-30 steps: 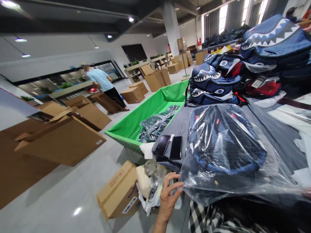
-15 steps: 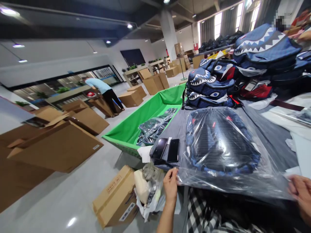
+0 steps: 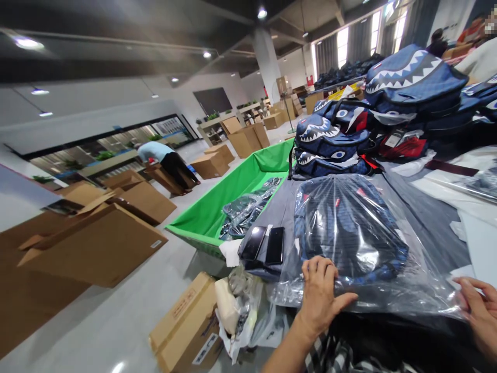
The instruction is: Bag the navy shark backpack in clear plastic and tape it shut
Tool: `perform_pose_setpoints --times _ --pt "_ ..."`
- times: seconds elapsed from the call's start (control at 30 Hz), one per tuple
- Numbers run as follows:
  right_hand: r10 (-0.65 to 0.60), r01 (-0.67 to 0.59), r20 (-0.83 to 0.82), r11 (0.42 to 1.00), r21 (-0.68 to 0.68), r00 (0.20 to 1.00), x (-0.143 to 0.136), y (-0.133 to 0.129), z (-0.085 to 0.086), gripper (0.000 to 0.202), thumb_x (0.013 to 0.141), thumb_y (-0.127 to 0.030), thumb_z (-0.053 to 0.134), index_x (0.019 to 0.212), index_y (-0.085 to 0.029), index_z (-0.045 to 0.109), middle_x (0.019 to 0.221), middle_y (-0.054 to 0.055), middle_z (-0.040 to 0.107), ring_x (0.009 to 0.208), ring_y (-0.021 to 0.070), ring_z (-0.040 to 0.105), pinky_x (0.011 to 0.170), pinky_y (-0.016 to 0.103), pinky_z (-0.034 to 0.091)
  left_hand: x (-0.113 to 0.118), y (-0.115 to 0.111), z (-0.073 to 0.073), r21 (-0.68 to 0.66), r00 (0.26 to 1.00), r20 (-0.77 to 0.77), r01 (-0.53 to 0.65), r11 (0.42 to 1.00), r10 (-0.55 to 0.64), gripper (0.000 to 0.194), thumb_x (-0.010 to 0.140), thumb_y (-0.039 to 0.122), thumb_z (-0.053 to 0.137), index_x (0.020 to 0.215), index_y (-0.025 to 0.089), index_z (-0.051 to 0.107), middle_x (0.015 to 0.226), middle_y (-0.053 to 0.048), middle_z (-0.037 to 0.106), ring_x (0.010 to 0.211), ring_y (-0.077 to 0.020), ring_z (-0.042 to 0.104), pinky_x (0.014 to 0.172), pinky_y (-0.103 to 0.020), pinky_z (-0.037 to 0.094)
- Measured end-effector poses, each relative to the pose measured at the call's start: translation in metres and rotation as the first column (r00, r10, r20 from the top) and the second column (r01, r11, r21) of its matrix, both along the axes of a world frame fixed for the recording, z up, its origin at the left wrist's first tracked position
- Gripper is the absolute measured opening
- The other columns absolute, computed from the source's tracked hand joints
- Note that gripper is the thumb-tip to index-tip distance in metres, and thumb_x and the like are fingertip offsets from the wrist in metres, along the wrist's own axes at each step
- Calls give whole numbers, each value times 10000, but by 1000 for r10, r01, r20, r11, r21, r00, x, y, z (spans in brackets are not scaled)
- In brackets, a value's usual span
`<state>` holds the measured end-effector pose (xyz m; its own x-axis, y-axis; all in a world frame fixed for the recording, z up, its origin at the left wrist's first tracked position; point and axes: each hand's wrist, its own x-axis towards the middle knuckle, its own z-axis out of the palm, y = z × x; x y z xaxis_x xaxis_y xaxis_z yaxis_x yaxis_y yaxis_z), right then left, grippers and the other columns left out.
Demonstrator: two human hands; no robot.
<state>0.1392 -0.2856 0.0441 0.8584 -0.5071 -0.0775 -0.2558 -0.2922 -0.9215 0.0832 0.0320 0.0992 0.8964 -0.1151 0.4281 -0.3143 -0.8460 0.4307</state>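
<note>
1. Beyond both hands, a pile of shark-face backpacks [image 3: 413, 77] stood on the counter [image 3: 435, 207], closing off its far side.
2. Two dark phones [image 3: 275, 245] lay side by side, ahead and to the left of the left hand [image 3: 320, 295].
3. Farther out past the phones, one green bin [image 3: 202, 212] held wrapped goods [image 3: 248, 204], too overlapped to count.
4. Left of the left hand and lower down were one closed carton [image 3: 186, 321] and a plastic sack [image 3: 236, 321] of odds and ends.
5. One person in a light blue top [image 3: 155, 153] bent over a box, well apart from the hands.
6. One backpack [image 3: 349, 228] lay inside one clear bag [image 3: 423, 282], just ahead of and between the hands.
7. The left hand rested open on the film, thumb spread; the right hand [image 3: 479, 311] was at the bag's right corner, its grip impossible to tell.
</note>
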Motion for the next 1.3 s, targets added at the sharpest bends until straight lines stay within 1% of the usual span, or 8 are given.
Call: perform_pose_setpoints --times 0.2,0.33,0.47,0.63,0.77,0.97,1.13,1.3 --pt "8 -6 -16 993 116 1000 -2 5 14 550 617 -737 608 921 -282 654 592 3 546 547 208 519 465 318 416 -7 9 1 -112 986 -165 -4 994 -15 376 759 401 872 822 190 568 1127 -78 628 1109 -285 534 972 -477 389" --pt "-15 24 -50 984 178 999 -2 5 19 555 571 -714 636 903 -270 661 623 2 562 588 199 536 519 301 499 -6 12 6 -232 968 -250 -49 972 -11 283 799 325 847 796 190 598 1115 -55 644 1127 -267 537 973 -449 385" --pt "-54 58 -27 982 182 998 -5 7 23 541 548 -676 635 888 -256 663 644 10 574 593 204 542 532 319 531 -3 16 14 -212 966 -252 3 977 -58 175 862 266 789 777 203 650 1097 -37 684 1126 -256 551 979 -453 358" --pt "-72 67 41 992 109 997 -6 13 31 530 548 -700 590 847 -266 647 662 11 586 573 219 557 524 359 525 8 20 17 -143 979 -166 92 985 -116 144 975 266 640 846 211 671 1000 -35 706 1032 -217 595 976 -436 351" --pt "-64 71 -63 991 117 996 3 9 33 555 445 -701 580 766 -252 642 612 14 586 573 237 577 586 383 552 29 23 7 -258 952 -264 86 962 -156 232 970 304 610 767 197 649 935 -41 693 945 -201 619 904 -383 412" --pt "71 -51 -184 993 107 980 15 -4 32 579 385 -743 561 714 -268 577 502 12 558 499 257 550 513 391 440 45 29 -2 -395 905 -353 85 915 -236 310 907 411 644 680 199 645 904 -58 690 918 -211 620 871 -358 447" --pt "-142 135 -44 981 -140 989 -12 -60 57 586 413 -731 562 780 -280 637 736 66 707 747 318 660 730 426 500 45 27 1 -416 900 -351 96 904 -257 418 888 556 605 658 208 637 853 -65 685 884 -232 630 835 -354 462" --pt "-470 435 37 780 -450 882 -64 -176 93 450 485 -647 527 727 -277 612 780 93 650 732 312 585 719 424 444 50 34 -9 -361 898 -364 109 926 -248 554 843 743 550 682 231 686 860 -69 698 860 -253 654 816 -354 525"
